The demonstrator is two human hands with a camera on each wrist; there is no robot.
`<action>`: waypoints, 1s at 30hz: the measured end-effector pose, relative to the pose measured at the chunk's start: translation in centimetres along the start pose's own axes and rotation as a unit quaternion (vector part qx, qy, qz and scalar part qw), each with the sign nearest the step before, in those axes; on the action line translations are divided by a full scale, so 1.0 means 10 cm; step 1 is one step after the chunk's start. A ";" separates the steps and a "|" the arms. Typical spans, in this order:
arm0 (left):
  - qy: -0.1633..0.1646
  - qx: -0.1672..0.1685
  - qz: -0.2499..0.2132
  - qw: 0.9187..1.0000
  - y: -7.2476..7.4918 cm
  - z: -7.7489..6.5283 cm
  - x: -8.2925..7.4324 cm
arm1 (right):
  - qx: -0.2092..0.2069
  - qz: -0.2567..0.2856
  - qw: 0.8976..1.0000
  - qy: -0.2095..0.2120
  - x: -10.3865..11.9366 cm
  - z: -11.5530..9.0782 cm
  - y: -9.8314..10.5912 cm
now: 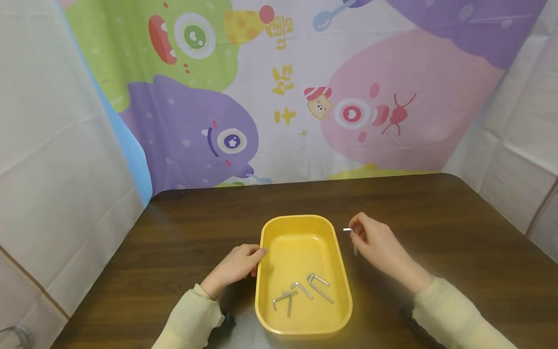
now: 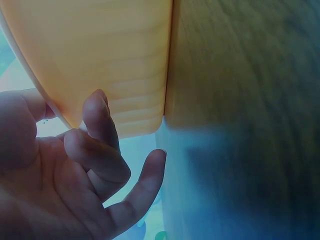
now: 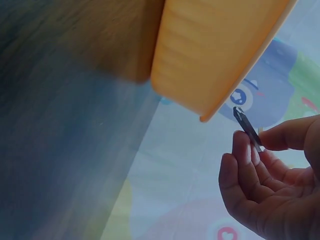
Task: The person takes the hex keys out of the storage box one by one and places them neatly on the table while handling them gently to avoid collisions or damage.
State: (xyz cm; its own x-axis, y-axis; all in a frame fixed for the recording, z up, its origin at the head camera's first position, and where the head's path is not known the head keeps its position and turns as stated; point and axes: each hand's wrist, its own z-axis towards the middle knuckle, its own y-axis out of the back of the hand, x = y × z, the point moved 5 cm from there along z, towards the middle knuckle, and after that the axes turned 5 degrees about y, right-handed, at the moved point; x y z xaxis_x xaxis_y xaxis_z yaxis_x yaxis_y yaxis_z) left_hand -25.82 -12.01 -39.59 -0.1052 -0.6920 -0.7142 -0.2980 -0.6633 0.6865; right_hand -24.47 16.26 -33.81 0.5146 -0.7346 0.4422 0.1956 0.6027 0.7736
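A yellow plastic tray [image 1: 301, 252] stands on the table with several L-shaped hex keys [image 1: 321, 292] lying loose in its near half. My left hand [image 1: 237, 265] grips the tray's left rim, thumb over the edge and fingertips against the outer wall in the left wrist view. Just off the tray's right side, above the table, my right hand [image 1: 382, 245] pinches another hex key [image 3: 243, 121] between thumb and fingers. One short end of that key sticks out toward the tray; the rest is partly hidden by the fingers.
Dark wood-grain table [image 1: 196, 218] lies under the tray. Behind it hangs a printed cartoon cloth [image 1: 296, 145], with pale draped sheets [image 1: 61, 145] at both sides. Something small and dark [image 1: 226, 322] shows beside the left sleeve.
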 end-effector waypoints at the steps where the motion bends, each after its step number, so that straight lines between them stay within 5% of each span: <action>1: 0.000 0.000 0.000 1.000 0.00 0.00 0.00 | 0.004 -0.001 1.000 -0.003 -0.02 -0.01 -0.01; 18: 0.001 0.003 0.001 1.000 0.00 0.01 0.00 | 0.106 -0.042 0.991 -0.071 -0.27 -0.10 -0.17; 30: 0.004 0.004 -0.002 1.000 0.00 0.00 0.00 | 0.140 -0.047 0.983 -0.106 -0.37 -0.15 -0.25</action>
State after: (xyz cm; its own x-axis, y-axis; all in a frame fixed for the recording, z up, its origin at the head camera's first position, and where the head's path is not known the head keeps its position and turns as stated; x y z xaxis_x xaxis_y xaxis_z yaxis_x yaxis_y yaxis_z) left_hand -25.81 -12.00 -39.63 -0.0964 -0.6913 -0.7161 -0.3054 -0.6642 0.6823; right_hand -25.57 17.90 -38.08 0.3135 -0.8496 0.4241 -0.0192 0.4408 0.8974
